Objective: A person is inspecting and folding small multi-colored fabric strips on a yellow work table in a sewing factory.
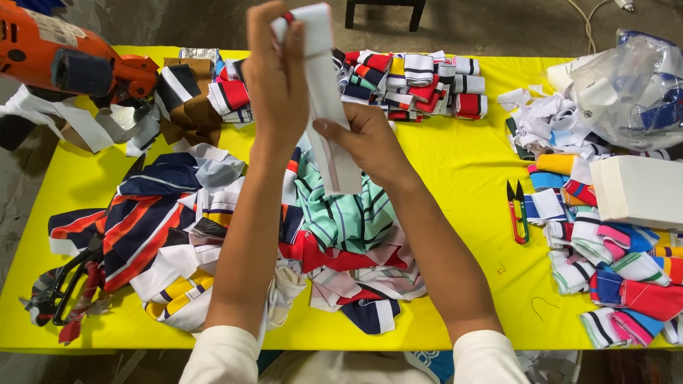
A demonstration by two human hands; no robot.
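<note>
Both hands hold up a white ribbed fabric strip (329, 107) above a yellow table (455, 171). My left hand (274, 78) pinches the strip's top end, raised high. My right hand (359, 139) grips it lower down, thumb on the front. Under the hands lies a heap of striped fabric pieces (235, 235) in navy, red, green and white.
Folded striped collar pieces (416, 82) are stacked at the back. More rolled pieces (619, 263) and a white box (637, 188) lie at right, with small thread snips (518, 212) beside them. An orange power tool (67, 60) sits back left. Black scissors (67, 281) rest at front left. A plastic bag (633, 89) is back right.
</note>
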